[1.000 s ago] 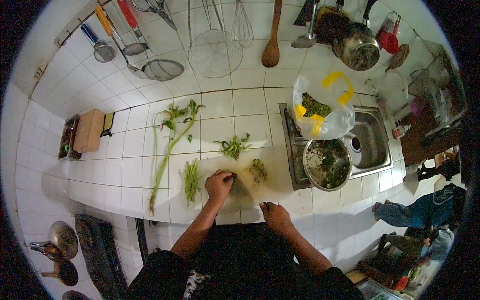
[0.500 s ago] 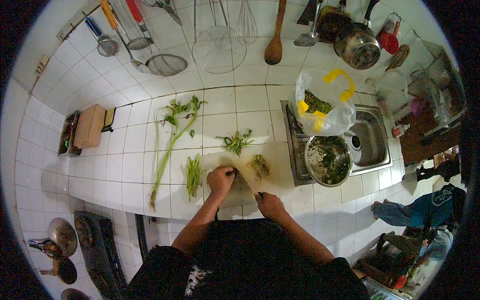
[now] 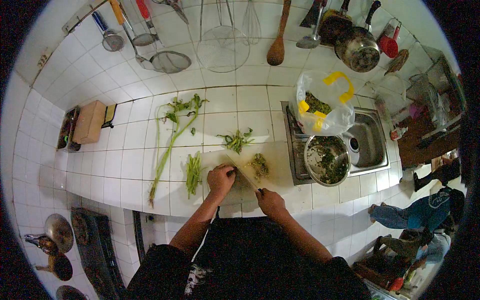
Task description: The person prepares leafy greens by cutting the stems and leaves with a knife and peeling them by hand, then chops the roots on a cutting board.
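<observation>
My right hand [image 3: 271, 202] is closed round the handle of a knife [image 3: 243, 172], its blade slanting up and left over a pale cutting board [image 3: 280, 172]. Just left of the blade, my left hand [image 3: 221, 180] is curled on the board; whatever its fingers press on is hidden. A small heap of chopped greens [image 3: 260, 166] lies right of the blade. Beyond the blade tip sits a pile of leafy trimmings [image 3: 237, 141]. To the left of my left hand rests a bunch of cut green stems [image 3: 193, 175], and farther left are long leafy stalks [image 3: 172, 142].
A metal bowl of chopped greens [image 3: 327, 160] stands by the sink [image 3: 372, 145], with a plastic bag [image 3: 345, 120] behind it. A cardboard box [image 3: 90, 122] is at the far left. Strainers [image 3: 170, 61] and a wooden spoon [image 3: 276, 52] hang on the wall. Another person [image 3: 415, 210] is at right.
The view has shifted slightly. The knife blade has tilted a little beside my left hand; both hands stay in nearly the same place.
</observation>
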The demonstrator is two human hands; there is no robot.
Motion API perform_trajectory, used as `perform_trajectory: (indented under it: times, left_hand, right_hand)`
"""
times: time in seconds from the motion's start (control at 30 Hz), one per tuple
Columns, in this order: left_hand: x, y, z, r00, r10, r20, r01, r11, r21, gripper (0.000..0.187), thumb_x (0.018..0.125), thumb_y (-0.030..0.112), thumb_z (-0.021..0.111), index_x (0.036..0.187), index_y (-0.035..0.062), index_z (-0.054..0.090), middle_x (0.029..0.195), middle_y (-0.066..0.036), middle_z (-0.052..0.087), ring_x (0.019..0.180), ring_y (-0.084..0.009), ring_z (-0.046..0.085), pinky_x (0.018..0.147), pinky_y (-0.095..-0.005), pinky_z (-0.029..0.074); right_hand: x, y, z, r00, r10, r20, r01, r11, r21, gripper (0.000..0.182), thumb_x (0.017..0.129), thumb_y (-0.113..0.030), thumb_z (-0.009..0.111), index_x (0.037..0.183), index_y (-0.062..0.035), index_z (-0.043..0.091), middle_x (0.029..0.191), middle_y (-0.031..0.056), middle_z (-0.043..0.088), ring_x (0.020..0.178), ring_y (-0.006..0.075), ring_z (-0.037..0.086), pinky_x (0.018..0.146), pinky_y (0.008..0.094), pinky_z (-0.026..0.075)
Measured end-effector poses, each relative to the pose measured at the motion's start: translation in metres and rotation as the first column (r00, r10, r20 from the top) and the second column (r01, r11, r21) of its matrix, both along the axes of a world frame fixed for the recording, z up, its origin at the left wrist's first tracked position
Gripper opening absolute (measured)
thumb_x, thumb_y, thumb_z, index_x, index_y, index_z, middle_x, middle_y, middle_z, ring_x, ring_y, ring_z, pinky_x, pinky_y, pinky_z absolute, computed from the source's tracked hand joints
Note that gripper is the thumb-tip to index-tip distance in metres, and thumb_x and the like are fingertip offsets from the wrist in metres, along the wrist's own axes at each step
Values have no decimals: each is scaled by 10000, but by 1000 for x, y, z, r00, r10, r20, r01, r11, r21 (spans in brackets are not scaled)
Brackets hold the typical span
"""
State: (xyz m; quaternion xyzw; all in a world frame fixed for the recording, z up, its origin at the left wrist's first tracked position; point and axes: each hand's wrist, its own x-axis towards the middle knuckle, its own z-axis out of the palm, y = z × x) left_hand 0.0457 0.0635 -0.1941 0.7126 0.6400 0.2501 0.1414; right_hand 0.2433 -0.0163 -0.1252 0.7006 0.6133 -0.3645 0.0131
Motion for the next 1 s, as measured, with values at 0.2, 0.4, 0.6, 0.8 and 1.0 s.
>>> perform_trajectory:
  times: [0.2, 0.4, 0.6, 0.8, 1.0]
  left_hand:
    - [1, 0, -7, 991, 34, 128, -32, 999, -20, 160, 689, 221, 729, 828, 141, 729, 853, -50, 683, 771, -256, 649, 659, -399, 494]
    - [5, 3, -3, 998, -5, 64, 4, 1000, 18, 157, 690, 223, 725, 828, 149, 727, 855, -41, 678, 785, -259, 643, 662, -410, 477]
    - [8, 9, -7, 999, -18, 43, 19, 1000, -12, 165, 677, 204, 718, 833, 150, 730, 868, -32, 679, 798, -251, 643, 657, -407, 464]
    - [7, 8, -5, 999, 2, 51, -2, 1000, 2, 174, 677, 210, 721, 840, 149, 732, 878, -21, 687, 799, -240, 650, 667, -395, 473]
    - [11, 6, 7, 1000, 18, 7, -18, 1000, -7, 165, 681, 207, 723, 836, 150, 731, 888, -22, 690, 801, -242, 652, 675, -399, 470]
  right_hand:
    - [21, -15, -3, 998, -61, -21, 60, 998, -22, 463, 973, -422, 351, 1006, -29, 593, 947, 226, 649, 886, 409, 622, 791, 508, 491]
    - [24, -30, 5, 994, 10, -112, 7, 988, 152, 471, 981, -410, 350, 927, -14, 600, 849, 236, 644, 833, 432, 611, 762, 527, 483]
    - [18, -28, 6, 983, -91, -161, 94, 996, 10, 536, 969, -458, 358, 923, 13, 609, 856, 284, 631, 863, 474, 593, 771, 539, 470]
    - [16, -28, -4, 991, -103, -86, 103, 995, -1, 528, 968, -456, 360, 940, 5, 616, 867, 272, 641, 874, 462, 602, 787, 537, 471]
    - [6, -21, -4, 991, -98, -87, 103, 993, 56, 515, 964, -457, 372, 965, -1, 612, 870, 268, 644, 869, 448, 611, 782, 530, 476]
